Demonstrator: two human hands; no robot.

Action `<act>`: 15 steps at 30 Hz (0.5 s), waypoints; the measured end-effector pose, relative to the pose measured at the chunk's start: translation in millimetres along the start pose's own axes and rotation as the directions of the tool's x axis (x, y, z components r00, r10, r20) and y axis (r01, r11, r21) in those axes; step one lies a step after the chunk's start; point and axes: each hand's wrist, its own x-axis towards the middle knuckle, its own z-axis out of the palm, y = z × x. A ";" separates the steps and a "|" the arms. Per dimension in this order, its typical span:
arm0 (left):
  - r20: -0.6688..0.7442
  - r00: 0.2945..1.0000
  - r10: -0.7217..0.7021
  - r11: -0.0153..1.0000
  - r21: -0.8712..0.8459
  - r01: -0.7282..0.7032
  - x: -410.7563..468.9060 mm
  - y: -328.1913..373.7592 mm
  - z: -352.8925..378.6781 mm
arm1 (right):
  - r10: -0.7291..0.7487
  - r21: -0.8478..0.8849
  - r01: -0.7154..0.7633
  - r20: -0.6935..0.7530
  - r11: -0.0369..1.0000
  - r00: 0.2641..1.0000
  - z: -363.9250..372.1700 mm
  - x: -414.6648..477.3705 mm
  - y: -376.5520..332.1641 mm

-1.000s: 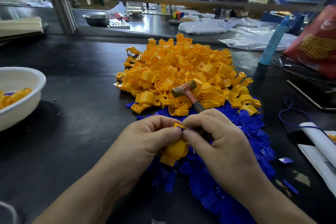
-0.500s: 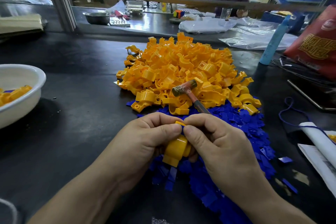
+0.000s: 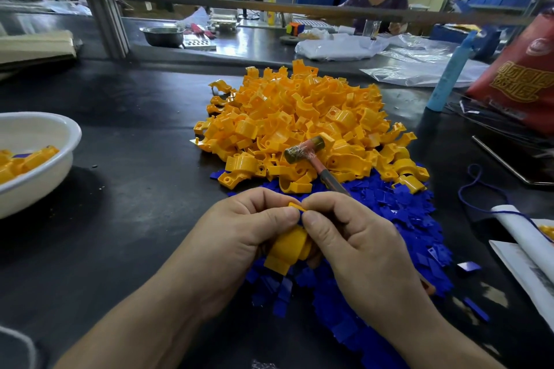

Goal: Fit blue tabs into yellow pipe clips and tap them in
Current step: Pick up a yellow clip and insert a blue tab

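My left hand [image 3: 239, 237] grips a yellow pipe clip [image 3: 286, 253] low in the middle of the view. My right hand [image 3: 356, 246] pinches a small blue tab [image 3: 300, 213] against the clip's top edge, thumb to thumb with the left. The same hand also holds a small hammer [image 3: 304, 149] whose handle runs under its fingers, the head hanging over the pile of yellow clips [image 3: 302, 117]. A spread of loose blue tabs [image 3: 398, 219] lies under and to the right of my hands.
A white bowl [image 3: 57, 135] with several yellow clips sits at the left edge. A blue tube [image 3: 448, 69], a red bag [image 3: 521, 75] and papers [image 3: 527, 255] crowd the right side. Another person sits behind the far rail [image 3: 209, 3].
The clip has turned a little in my hands and the thumbs have closed in on the blue tab at its top. The hammer and piles stay where they were.
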 end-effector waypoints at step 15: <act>-0.501 0.860 0.100 0.722 0.631 0.284 8.4 9.5 -71.1 | 0.254 -0.851 -0.226 -0.114 0.473 0.960 -50.8 11.1 25.1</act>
